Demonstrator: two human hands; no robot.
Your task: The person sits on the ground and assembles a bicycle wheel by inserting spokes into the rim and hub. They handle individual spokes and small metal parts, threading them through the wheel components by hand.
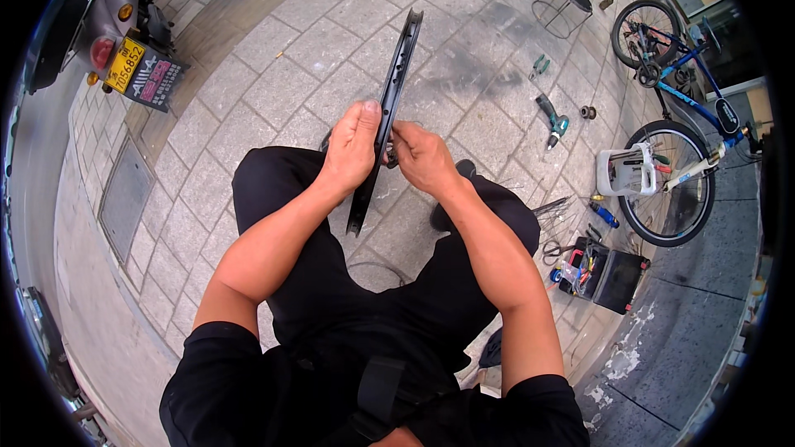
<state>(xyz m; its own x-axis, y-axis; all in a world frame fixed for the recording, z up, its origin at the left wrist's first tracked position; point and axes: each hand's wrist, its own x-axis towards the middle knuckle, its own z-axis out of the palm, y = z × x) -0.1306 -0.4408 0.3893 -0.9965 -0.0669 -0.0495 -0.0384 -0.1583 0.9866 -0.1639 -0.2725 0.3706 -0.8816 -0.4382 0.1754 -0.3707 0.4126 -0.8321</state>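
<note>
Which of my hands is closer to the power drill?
Right. Your right hand is left of the power drill, with paving between; your left hand is farther left, beyond the black rim.

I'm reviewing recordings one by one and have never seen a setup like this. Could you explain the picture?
There's no robot here, just a person's bare left hand and right hand. The one view comes from a wide fisheye camera on the person's head, looking down, so straight edges bend. Both hands hold a long dark piece with holes, probably a wheel rim seen edge-on. On the paving to the right lie a drill and an open toolbox; farther right is a blue bicycle.
</note>
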